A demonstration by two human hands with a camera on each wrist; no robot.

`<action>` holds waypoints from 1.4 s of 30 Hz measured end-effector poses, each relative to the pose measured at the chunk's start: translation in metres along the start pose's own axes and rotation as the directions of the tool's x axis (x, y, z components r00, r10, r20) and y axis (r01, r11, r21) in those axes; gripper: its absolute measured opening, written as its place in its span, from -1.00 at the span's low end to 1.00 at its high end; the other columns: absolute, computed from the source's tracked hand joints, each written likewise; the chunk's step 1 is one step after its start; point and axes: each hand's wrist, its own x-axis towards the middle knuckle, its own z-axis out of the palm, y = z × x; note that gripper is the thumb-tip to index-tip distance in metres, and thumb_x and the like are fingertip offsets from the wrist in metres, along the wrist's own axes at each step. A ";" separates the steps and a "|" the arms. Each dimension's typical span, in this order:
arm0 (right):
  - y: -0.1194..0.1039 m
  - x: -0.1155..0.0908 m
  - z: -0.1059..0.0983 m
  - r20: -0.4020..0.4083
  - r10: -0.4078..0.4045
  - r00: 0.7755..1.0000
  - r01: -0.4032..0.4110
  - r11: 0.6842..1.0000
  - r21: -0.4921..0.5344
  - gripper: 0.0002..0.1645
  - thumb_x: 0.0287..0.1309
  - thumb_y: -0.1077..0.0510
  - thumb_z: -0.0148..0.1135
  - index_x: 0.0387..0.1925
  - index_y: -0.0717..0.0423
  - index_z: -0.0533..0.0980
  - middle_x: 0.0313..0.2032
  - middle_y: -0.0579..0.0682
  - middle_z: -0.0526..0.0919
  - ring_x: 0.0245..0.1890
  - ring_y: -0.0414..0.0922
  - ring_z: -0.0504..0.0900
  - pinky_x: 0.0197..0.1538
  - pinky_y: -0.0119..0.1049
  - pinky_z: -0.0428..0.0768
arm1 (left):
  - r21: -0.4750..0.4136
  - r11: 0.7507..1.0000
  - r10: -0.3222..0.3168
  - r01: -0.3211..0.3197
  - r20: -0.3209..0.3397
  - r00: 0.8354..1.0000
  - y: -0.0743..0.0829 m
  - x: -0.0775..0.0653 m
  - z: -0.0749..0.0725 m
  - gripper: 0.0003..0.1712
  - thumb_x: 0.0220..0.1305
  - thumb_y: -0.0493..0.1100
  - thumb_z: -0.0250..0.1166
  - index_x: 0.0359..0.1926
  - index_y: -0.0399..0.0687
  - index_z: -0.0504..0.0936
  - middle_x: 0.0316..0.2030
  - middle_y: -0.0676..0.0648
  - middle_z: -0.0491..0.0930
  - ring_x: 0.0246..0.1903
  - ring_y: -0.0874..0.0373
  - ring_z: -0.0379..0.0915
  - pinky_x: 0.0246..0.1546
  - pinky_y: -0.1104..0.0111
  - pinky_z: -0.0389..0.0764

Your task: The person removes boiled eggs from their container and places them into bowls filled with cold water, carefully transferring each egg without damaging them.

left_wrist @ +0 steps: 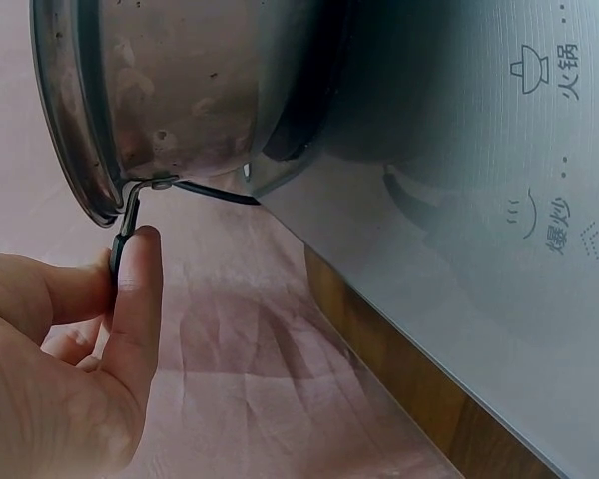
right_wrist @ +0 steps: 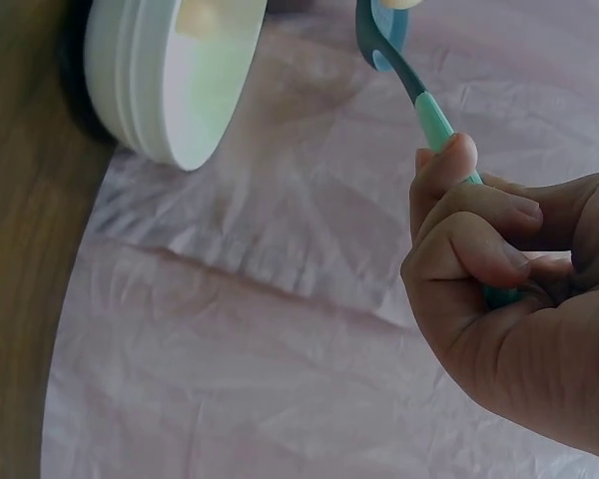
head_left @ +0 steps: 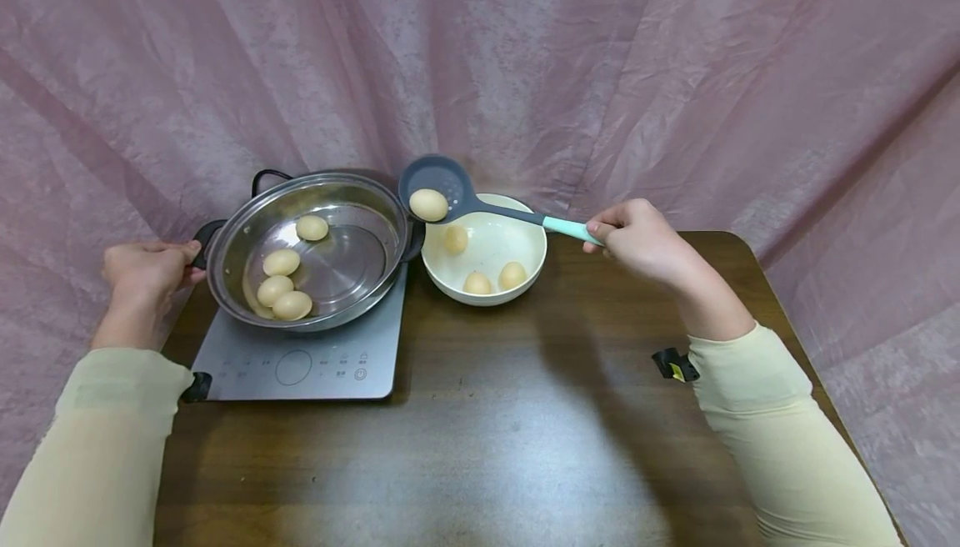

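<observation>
My right hand [head_left: 637,238] grips the mint-green handle of a grey slotted skimmer [head_left: 437,173]. One egg [head_left: 429,205] rests in the skimmer's head, which is raised between the pot and the bowl, over the bowl's far left rim. The cream bowl [head_left: 491,230] has three eggs in it, one of them named by its pale top [head_left: 513,275]. My left hand [head_left: 150,272] pinches the black left handle [left_wrist: 118,254] of a wide steel pot [head_left: 352,272] between thumb and fingers. Several eggs [head_left: 281,263] lie in the pot, mostly toward its left side.
Under the pot is a grey induction cooktop [head_left: 300,372] with printed touch controls. A black cord [head_left: 266,176] loops behind the pot. The brown wooden table [head_left: 480,447] carries everything, and a pink curtain [head_left: 525,63] hangs close behind it and along the right side.
</observation>
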 end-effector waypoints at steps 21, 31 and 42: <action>0.040 -0.005 -0.004 -0.061 0.034 0.998 -0.040 0.995 -0.094 -0.59 0.38 0.07 -0.07 -0.27 0.28 0.61 -0.41 0.01 0.56 -0.49 -0.15 0.30 -0.51 -0.38 0.29 | 0.034 0.999 -0.006 0.006 -0.013 1.000 0.000 -0.003 0.000 -0.75 0.18 0.00 0.29 -0.63 0.30 0.56 -0.70 0.30 0.50 -0.63 0.30 0.61 -0.50 0.44 0.70; 0.056 0.000 0.006 -0.096 0.062 0.993 -0.081 0.975 -0.206 -0.61 0.38 0.03 -0.08 -0.22 0.16 0.62 -0.22 0.13 0.66 -0.45 -0.09 0.32 -0.46 -0.35 0.33 | 0.012 1.000 -0.010 0.010 -0.012 1.000 0.001 -0.001 0.000 -0.75 0.15 -0.01 0.32 -0.64 0.31 0.57 -0.68 0.29 0.50 -0.63 0.28 0.61 -0.47 0.42 0.71; 0.064 0.006 0.023 -0.132 0.021 0.991 -0.055 0.965 -0.258 -0.68 0.34 0.12 -0.07 -0.29 0.13 0.61 -0.34 0.05 0.66 -0.52 -0.10 0.38 -0.52 -0.36 0.38 | 0.010 1.000 0.004 -0.004 -0.004 1.000 -0.001 0.000 -0.001 -0.75 0.17 -0.02 0.30 -0.63 0.30 0.57 -0.67 0.28 0.51 -0.61 0.29 0.61 -0.46 0.42 0.71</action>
